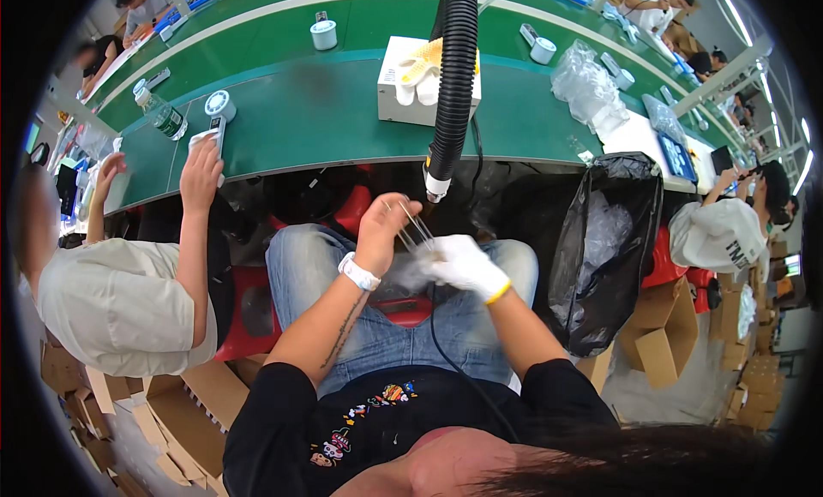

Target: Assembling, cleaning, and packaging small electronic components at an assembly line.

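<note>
- Head view: over the lap, thin metal wires (420,223), number blurred, span two hands: left hand (383,231) fingers pinched on them, gloved right hand (467,266) fingers seemingly clamped.
- Loose glove grip could drop them; uneven pulling could bend them.
- Beyond: one black hose (454,77); table (283,124) with one bottle (161,111), one pale box (407,111).

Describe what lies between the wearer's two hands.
In the head view, thin shiny rods stretch from the bare left hand to the gloved right hand; exact kind unclear.

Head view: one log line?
left hand: bare, holds thin silvery wire-like piece | right hand: white-gloved, at its lower end | black ribbed hose: nearby
</note>
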The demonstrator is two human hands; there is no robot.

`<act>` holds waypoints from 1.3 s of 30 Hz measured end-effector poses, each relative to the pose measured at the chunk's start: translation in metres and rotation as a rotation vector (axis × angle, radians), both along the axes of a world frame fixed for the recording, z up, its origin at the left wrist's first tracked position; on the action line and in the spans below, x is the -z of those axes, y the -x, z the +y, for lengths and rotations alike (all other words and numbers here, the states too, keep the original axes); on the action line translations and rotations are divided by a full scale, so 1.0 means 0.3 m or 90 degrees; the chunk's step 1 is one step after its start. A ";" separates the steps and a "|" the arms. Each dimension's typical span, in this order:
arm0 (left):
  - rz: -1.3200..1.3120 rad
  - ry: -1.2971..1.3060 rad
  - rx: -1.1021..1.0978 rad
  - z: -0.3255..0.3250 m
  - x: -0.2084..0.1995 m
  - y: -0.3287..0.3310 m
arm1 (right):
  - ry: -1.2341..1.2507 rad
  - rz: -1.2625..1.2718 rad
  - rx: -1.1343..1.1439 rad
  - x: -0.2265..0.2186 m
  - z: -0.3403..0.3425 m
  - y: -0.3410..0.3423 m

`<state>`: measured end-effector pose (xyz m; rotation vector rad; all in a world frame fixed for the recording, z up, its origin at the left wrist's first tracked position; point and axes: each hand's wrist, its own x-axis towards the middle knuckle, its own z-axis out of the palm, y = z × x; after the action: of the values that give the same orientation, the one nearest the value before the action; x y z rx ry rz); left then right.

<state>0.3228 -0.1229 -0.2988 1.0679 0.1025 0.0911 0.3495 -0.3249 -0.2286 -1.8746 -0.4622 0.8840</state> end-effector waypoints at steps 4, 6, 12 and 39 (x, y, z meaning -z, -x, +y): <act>-0.009 0.469 0.132 0.028 -0.059 -0.029 | -0.569 0.186 0.339 0.064 -0.411 -0.145; -0.011 0.419 0.099 0.010 -0.095 -0.028 | -0.954 0.326 0.528 0.144 -0.506 -0.178; -0.186 -0.103 -0.198 -0.037 -0.102 0.039 | -0.501 0.477 0.403 0.245 -0.161 0.078; 0.001 0.151 -0.126 0.012 -0.245 -0.058 | -0.068 -0.354 0.239 0.140 0.021 0.086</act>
<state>0.3401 -0.1192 -0.2251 0.8196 0.2148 0.2512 0.3238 -0.3185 -0.2705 -2.0068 -0.4556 0.0790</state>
